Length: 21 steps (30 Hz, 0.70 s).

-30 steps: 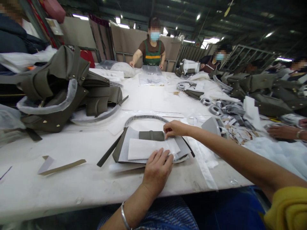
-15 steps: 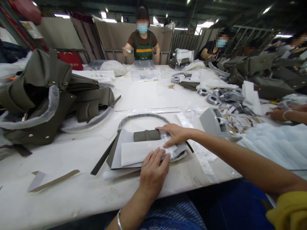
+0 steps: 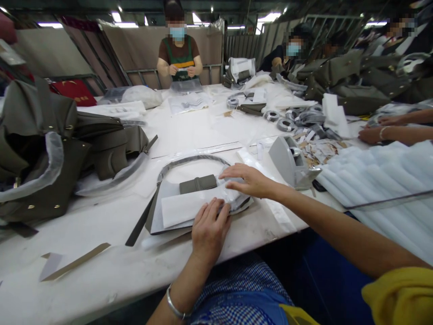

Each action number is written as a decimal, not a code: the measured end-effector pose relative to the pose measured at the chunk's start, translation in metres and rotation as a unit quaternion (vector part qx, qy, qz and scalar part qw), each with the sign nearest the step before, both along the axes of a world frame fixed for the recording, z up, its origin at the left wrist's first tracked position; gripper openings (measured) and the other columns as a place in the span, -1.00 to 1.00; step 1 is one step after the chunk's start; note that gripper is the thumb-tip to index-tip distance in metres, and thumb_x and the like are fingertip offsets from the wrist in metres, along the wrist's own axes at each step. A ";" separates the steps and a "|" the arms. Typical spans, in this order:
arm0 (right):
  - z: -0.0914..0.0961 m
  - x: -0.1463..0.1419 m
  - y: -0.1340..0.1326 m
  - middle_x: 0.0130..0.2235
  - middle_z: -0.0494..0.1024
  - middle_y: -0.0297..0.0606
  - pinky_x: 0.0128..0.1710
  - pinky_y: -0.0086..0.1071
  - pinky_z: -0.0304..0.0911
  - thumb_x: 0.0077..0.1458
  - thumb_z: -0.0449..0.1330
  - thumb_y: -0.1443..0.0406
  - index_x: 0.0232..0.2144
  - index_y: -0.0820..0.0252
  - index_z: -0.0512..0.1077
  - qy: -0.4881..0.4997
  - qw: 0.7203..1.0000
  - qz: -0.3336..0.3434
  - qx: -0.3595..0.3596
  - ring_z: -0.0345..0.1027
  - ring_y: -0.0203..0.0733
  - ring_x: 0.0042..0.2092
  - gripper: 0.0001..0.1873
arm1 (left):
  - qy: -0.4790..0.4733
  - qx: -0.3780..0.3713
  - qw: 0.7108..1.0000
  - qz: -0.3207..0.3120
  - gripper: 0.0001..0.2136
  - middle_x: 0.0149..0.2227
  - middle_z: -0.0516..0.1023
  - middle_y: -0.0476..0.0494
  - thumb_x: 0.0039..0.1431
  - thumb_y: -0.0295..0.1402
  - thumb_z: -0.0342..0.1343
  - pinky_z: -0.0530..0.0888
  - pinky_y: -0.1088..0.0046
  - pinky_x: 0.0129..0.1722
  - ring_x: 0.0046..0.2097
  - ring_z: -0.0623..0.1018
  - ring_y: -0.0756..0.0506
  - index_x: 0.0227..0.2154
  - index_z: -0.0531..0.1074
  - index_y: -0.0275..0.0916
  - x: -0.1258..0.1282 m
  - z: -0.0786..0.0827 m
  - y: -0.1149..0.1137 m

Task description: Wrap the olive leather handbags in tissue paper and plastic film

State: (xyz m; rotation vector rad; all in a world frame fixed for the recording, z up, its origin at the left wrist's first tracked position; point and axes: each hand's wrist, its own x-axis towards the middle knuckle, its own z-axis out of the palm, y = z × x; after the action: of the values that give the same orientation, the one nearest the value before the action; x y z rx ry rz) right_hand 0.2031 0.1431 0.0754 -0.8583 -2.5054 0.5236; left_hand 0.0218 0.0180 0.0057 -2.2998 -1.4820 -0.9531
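Observation:
A flat olive-grey bag piece (image 3: 154, 212) lies on the white table (image 3: 101, 262) in front of me, covered by white paper sheets (image 3: 179, 210) and clear plastic wrap (image 3: 233, 198). A small olive strap tab (image 3: 198, 184) rests on top, and a wrapped curved handle (image 3: 189, 161) arcs behind it. My left hand (image 3: 209, 228) lies flat on the paper's near edge, fingers stretched out. My right hand (image 3: 246, 180) rests open on the plastic at the right end, fingers extended.
Olive bags (image 3: 43, 149) are piled at the left. A grey tape dispenser (image 3: 291, 162) stands to the right, beside stacked white foam sheets (image 3: 379, 180). Rolled straps (image 3: 297, 122) and tags lie beyond. Other people work at the far and right sides; another person's hands (image 3: 375, 133) rest there.
My right hand opened from a pinch at the tab and slid right onto the plastic. The left hand stayed on the paper. My view shifted left and lower.

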 end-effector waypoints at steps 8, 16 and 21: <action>-0.037 0.016 -0.053 -0.03 0.52 -0.11 0.14 -0.05 0.17 0.14 0.29 0.08 -0.01 0.13 0.46 -0.026 0.994 0.000 0.106 0.31 0.02 0.06 -0.58 | 0.005 -0.007 1.000 -0.002 -0.73 0.03 0.58 -0.16 0.29 -0.34 0.15 0.38 0.23 0.15 0.09 0.54 -0.18 0.03 0.46 -0.17 0.000 0.000 0.001; -0.048 0.015 -0.053 0.05 0.47 -0.08 0.20 -0.01 0.12 0.17 0.26 0.13 0.07 0.16 0.41 -0.047 0.990 -0.001 0.131 0.23 0.05 0.12 -0.55 | 0.020 -0.018 1.000 -0.007 -0.71 0.05 0.56 -0.18 0.30 -0.33 0.14 0.39 0.21 0.15 0.11 0.52 -0.19 0.05 0.45 -0.19 -0.001 -0.001 -0.001; -0.053 0.017 -0.055 0.06 0.47 -0.08 0.20 -0.02 0.14 0.13 0.30 0.22 0.09 0.17 0.40 -0.045 0.988 -0.006 0.151 0.22 0.05 0.13 -0.53 | 0.030 -0.020 0.999 -0.011 -0.70 0.06 0.56 -0.19 0.29 -0.34 0.13 0.41 0.20 0.14 0.11 0.52 -0.19 0.06 0.43 -0.20 -0.001 0.001 -0.001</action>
State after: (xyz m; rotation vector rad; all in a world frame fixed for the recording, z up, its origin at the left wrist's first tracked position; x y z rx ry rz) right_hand 0.2204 0.0883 0.0226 -0.7942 -2.5692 0.0969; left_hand 0.0207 0.0173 0.0068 -2.3560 -1.4665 -0.8599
